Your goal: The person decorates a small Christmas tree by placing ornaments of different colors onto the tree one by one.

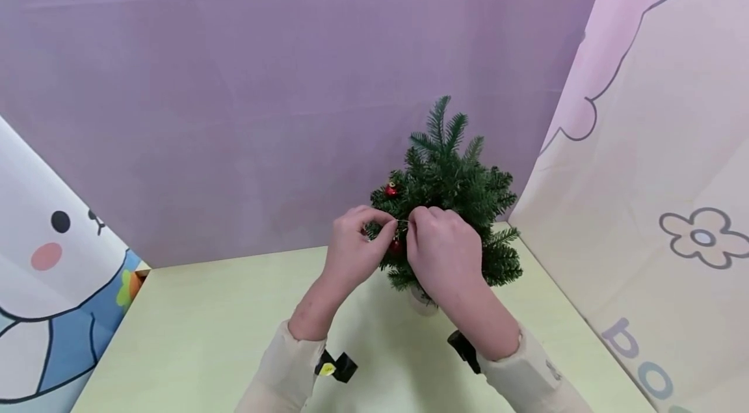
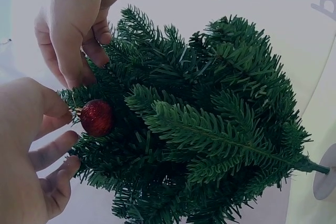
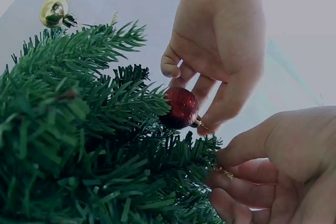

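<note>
A small artificial Christmas tree (image 1: 450,185) stands in front of me, and both hands meet at its left side. Between them hangs a glittery red bauble (image 2: 97,118) with a gold cap and a thin gold cord (image 3: 227,172). My left hand (image 1: 355,247) pinches the cord just above the bauble with thumb and forefinger. From the other side, my right hand (image 1: 446,253) pinches the cord, which passes between its fingertips beside a branch tip. Higher on the left side sits another red ornament (image 1: 391,190). In the right wrist view, a shiny gold bauble (image 3: 54,12) shows at the tree's edge.
The tree's pale base (image 1: 422,302) rests on a light yellow-green tabletop (image 1: 222,322). Behind it hangs a purple cloth (image 1: 263,107). Printed panels flank the table, one with a cartoon face (image 1: 47,283) and one with a flower (image 1: 702,237). Black wrist cameras (image 1: 346,367) sit below the sleeves.
</note>
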`<state>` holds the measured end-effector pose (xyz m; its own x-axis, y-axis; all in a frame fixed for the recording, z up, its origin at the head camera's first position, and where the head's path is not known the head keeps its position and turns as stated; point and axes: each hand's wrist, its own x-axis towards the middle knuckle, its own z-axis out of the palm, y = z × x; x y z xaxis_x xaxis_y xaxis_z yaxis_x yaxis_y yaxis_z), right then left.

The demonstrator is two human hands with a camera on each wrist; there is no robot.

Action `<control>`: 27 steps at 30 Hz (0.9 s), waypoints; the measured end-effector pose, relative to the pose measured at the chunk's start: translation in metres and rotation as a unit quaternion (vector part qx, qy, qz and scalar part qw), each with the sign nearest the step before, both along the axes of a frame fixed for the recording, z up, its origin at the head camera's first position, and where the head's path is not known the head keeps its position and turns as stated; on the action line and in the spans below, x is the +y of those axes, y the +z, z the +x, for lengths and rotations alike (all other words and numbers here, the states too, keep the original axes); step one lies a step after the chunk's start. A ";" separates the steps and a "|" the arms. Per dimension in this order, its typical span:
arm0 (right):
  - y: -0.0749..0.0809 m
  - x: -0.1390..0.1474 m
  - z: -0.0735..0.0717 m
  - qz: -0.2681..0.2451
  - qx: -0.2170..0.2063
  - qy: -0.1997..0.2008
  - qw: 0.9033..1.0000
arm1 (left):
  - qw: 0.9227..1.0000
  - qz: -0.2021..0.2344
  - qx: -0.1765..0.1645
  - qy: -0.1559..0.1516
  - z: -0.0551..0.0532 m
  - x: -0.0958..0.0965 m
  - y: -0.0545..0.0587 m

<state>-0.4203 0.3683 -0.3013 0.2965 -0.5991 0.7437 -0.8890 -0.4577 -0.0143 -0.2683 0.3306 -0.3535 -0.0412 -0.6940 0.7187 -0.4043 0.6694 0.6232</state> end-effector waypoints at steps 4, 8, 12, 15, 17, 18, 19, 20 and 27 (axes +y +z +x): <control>0.002 0.000 0.003 -0.002 0.005 -0.013 1.000 | 1.000 0.009 -0.007 0.010 0.000 -0.001 0.003; 0.004 0.000 0.004 0.015 0.005 -0.017 1.000 | 1.000 0.012 -0.020 0.013 -0.001 -0.001 0.006; 0.007 0.002 0.001 0.046 0.007 -0.025 0.999 | 0.999 0.018 -0.036 0.012 -0.003 0.001 0.009; 0.009 0.004 0.001 0.066 0.011 -0.040 0.997 | 0.999 0.020 -0.049 0.006 -0.003 0.000 0.012; 0.010 0.005 0.001 0.075 0.017 -0.048 0.996 | 0.998 0.019 -0.057 0.004 -0.002 -0.001 0.014; 0.011 0.005 0.002 0.079 0.021 -0.052 0.995 | 0.998 0.017 -0.062 0.003 -0.002 -0.001 0.015; 0.011 0.005 0.002 0.083 0.025 -0.056 0.995 | 0.998 0.015 -0.068 0.003 -0.001 -0.002 0.015; 0.012 0.006 0.003 0.087 0.029 -0.059 0.994 | 0.997 0.015 -0.073 0.002 0.000 -0.002 0.016; 0.017 0.009 0.008 0.130 0.030 -0.082 0.988 | 0.995 0.010 -0.095 -0.025 0.009 -0.002 0.017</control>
